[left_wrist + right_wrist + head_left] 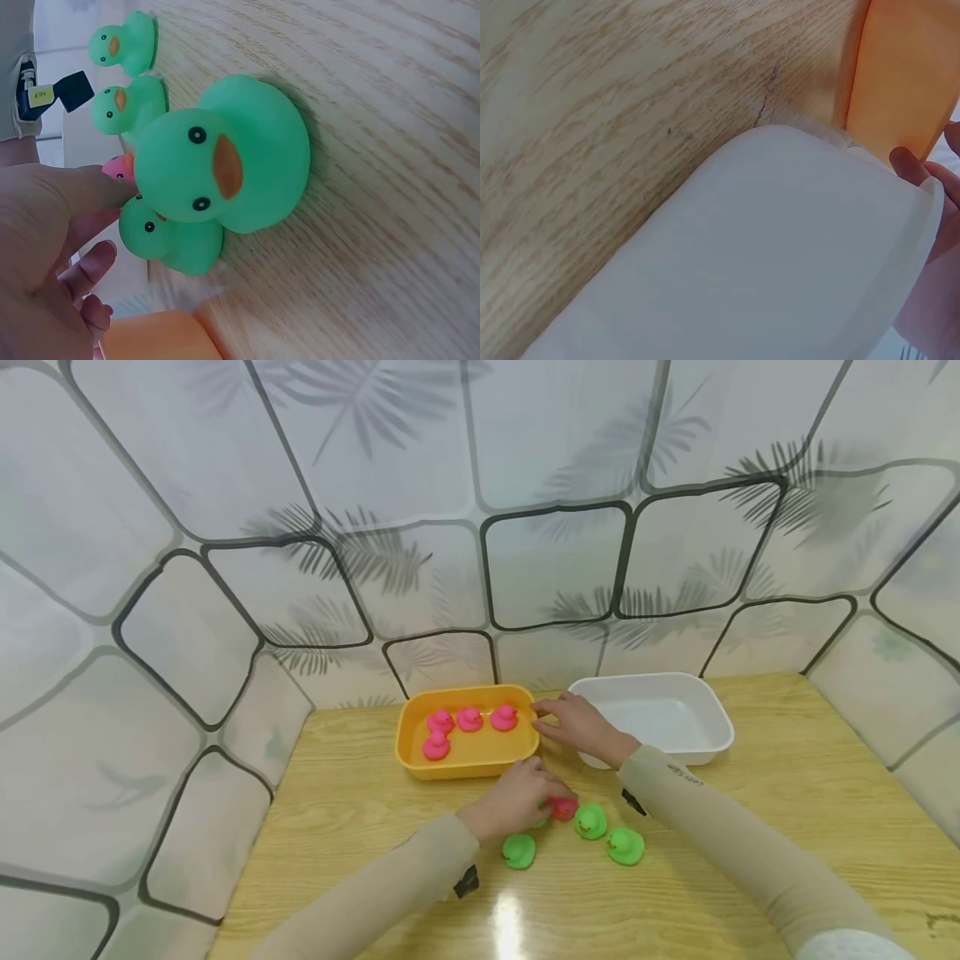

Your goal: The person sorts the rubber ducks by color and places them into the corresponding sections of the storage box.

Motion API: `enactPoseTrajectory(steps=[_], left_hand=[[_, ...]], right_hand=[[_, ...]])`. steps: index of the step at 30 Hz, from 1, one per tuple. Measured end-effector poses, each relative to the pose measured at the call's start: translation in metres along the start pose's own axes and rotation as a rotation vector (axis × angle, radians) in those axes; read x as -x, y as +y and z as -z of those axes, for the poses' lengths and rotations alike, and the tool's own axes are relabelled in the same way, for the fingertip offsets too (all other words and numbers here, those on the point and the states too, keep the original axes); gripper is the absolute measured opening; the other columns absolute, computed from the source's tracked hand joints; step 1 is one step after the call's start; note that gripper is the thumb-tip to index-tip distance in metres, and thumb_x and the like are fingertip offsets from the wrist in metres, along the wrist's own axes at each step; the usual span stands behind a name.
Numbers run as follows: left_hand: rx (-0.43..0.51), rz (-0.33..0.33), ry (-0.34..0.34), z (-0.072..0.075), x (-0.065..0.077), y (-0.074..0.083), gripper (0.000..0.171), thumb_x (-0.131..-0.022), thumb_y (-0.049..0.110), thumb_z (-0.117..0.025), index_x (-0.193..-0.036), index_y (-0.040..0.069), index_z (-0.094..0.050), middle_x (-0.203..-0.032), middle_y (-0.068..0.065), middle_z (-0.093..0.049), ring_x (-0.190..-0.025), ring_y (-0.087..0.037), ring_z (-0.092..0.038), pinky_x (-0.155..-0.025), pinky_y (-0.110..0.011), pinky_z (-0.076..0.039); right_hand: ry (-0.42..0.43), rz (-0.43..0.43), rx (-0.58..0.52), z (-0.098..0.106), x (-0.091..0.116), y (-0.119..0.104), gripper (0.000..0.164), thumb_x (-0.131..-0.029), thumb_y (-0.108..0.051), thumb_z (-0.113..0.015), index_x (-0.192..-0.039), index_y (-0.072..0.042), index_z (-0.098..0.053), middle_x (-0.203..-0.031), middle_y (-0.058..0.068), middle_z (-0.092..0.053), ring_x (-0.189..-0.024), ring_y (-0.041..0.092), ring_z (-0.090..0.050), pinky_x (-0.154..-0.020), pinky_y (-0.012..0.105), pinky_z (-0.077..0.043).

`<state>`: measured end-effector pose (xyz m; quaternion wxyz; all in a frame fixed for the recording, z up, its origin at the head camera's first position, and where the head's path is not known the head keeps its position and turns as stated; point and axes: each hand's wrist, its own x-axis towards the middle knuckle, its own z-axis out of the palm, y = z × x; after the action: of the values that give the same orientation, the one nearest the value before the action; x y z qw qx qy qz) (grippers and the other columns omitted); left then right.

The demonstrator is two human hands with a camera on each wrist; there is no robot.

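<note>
My left hand [517, 802] pinches a pink rubber duck [564, 808] low over the table; in the left wrist view the thumb hides most of that duck [118, 167]. Close around it sit green rubber ducks: one [519, 852] nearer me, two [591, 821] to the right, and one [172, 240] mostly covered by the hand in the head view. My right hand [585, 727] reaches over the left end of the white tray [705, 752], fingertips at the right rim of the orange tray [450, 772]. Whether they touch that rim, I cannot tell.
Several pink rubber ducks [470, 719] lie inside the orange tray. Both trays stand side by side at the back of the wooden table [360, 877], against a patterned wall [555, 568]. Another wall [225, 827] borders the table's left side.
</note>
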<state>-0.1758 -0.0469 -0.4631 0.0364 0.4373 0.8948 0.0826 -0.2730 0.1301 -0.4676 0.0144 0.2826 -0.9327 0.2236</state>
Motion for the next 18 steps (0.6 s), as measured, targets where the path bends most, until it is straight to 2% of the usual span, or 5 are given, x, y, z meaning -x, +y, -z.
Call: enactPoseTrajectory(steps=[11,18], left_hand=[[0.003,0.002,-0.04,-0.002,-0.003,0.0005,0.036,-0.094,0.017,-0.079,-0.128,0.028,-0.076,-0.128,0.013,-0.072,-0.11,-0.012,-0.054,-0.097,-0.026,-0.043],[0.007,-0.004,-0.03,-0.0025,-0.0053,-0.0018,0.032,-0.095,0.019,-0.078,-0.126,0.027,-0.077,-0.125,0.013,-0.073,-0.11,-0.012,-0.055,-0.097,-0.024,-0.043]], right_hand=[[-0.007,-0.001,-0.014,-0.0008,0.0003,0.0002,0.038,-0.101,-0.027,-0.069,-0.132,-0.005,-0.07,-0.125,0.011,-0.073,-0.103,0.034,-0.06,-0.091,0.05,-0.051],[0.001,0.001,-0.015,-0.0001,0.0004,0.0008,0.038,-0.101,-0.026,-0.07,-0.132,-0.005,-0.07,-0.124,0.012,-0.074,-0.102,0.034,-0.06,-0.089,0.049,-0.051]])
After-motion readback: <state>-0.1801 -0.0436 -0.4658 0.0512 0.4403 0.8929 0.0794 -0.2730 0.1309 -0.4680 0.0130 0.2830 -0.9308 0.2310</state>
